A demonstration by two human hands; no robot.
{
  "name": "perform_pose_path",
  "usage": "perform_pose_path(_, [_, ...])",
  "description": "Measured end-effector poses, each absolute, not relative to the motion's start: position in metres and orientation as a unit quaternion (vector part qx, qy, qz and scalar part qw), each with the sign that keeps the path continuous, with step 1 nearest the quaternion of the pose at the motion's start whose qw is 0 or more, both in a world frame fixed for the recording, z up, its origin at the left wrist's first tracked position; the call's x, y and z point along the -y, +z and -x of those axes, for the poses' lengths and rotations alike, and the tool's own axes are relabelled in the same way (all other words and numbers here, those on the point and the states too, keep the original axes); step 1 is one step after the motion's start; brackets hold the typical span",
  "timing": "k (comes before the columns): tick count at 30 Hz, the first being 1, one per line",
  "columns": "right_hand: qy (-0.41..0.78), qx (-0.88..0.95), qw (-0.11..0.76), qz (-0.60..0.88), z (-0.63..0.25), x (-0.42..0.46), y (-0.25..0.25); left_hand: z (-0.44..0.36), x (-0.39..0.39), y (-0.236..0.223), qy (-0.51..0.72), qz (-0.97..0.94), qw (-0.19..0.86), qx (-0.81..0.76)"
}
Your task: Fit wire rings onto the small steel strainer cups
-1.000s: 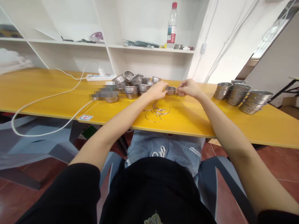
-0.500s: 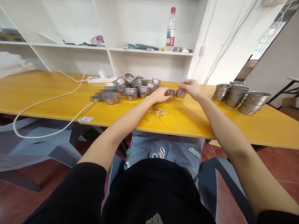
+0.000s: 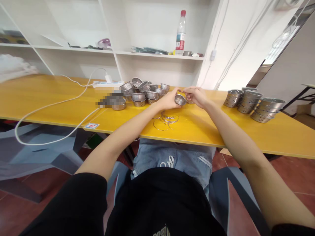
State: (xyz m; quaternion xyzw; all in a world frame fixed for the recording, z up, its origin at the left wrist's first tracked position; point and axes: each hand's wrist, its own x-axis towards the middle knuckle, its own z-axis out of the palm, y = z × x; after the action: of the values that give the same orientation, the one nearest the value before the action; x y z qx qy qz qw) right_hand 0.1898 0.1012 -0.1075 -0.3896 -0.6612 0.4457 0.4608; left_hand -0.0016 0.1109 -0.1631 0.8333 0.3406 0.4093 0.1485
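Observation:
My left hand grips a small perforated metal cup, tilted so its mouth faces me, just above the yellow table. My right hand is pinched at the cup's right rim; what it holds, if anything, I cannot make out. Another small cup sits partly hidden behind my right fingers. Several thin wire rings lie on the table just in front of my hands. A heap of the same small cups stands to the left of my left hand.
Nested stacks of perforated metal cups lie on their sides at the table's right. A white power strip and its cable run over the left side. A bottle stands on the white shelf behind.
My left hand has lifted the small cup off the table and tilted it toward me. My right hand came back in against its rim.

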Motion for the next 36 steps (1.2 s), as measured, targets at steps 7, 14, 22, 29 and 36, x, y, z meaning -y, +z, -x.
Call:
perform_pose_path(7, [0.463, 0.656, 0.450, 0.391, -0.194, -0.102, -0.106, 0.002, -0.115, -0.165, 0.402, -0.833, 0.158, -0.346])
perform_pose_path(14, [0.494, 0.640, 0.434, 0.398, -0.194, -0.104, -0.106, 0.003, -0.115, -0.164, 0.397, -0.838, 0.154, -0.340])
perform_pose_path(22, [0.479, 0.659, 0.415, 0.404, -0.193, -0.102, -0.110, 0.002, -0.117, -0.166, 0.391, -0.840, 0.133, -0.351])
perform_pose_path(29, [0.459, 0.663, 0.403, 0.433, -0.195, -0.106, -0.110, 0.001, -0.111, -0.161, 0.377, -0.839, 0.145, -0.365])
perform_pose_path(36, [0.454, 0.654, 0.401, 0.453, -0.189, -0.103, -0.118, 0.002, -0.112, -0.159, 0.379, -0.844, 0.167, -0.341])
